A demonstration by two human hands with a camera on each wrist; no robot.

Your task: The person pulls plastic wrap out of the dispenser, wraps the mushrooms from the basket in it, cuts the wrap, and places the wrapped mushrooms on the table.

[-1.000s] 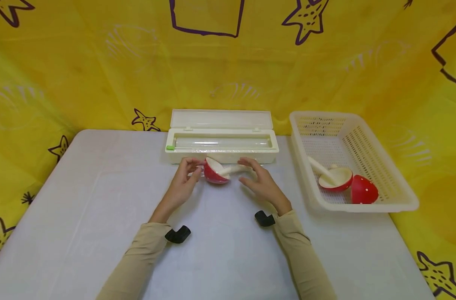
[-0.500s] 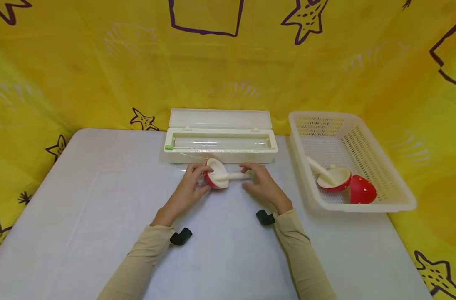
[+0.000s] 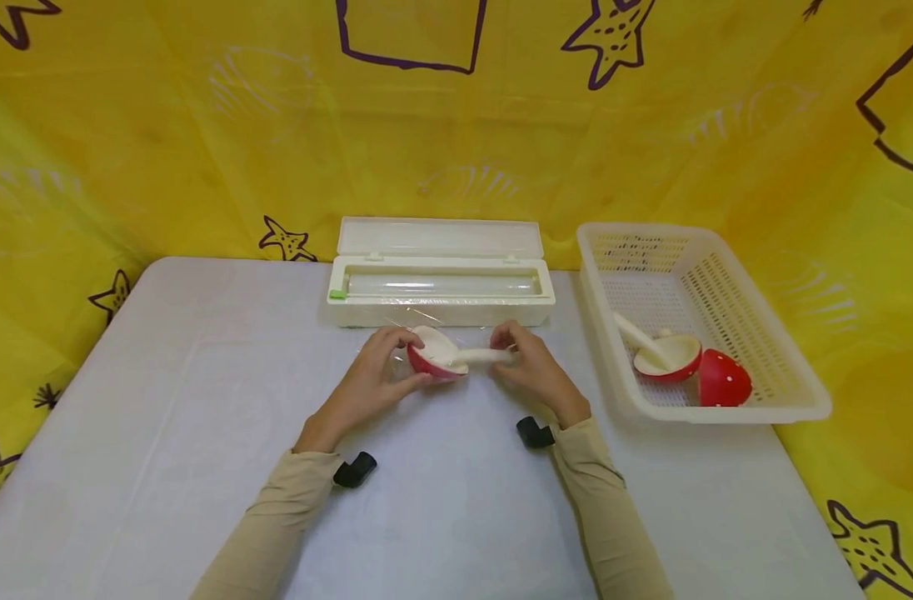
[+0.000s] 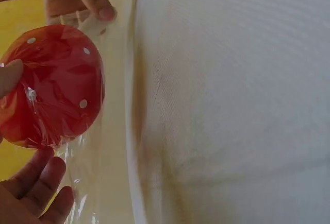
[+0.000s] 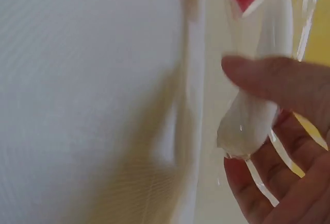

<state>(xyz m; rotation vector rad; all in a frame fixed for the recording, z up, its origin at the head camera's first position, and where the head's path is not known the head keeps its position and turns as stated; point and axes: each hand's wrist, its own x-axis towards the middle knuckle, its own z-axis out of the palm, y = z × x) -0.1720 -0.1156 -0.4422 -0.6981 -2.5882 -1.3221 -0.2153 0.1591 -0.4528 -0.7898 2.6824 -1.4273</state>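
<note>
Red white-spotted ladle (image 3: 443,357), pale-lined bowl (image 3: 432,346) tilted, white handle (image 3: 481,356) pointing right, clear film (image 4: 82,183) around

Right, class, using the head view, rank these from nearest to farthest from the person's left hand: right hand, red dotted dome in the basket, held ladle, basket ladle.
1. Held ladle: in the left hand's grip.
2. Right hand: to the right, at the handle end.
3. Basket ladle: farther right.
4. Red dotted dome: rightmost, beside the basket ladle.

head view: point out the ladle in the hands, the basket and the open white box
Held ladle (image 3: 440,352): head view, on the white inside of its bowl.
Basket (image 3: 734,414): head view, on its near rim.
Open white box (image 3: 456,313): head view, on its front wall.
</note>
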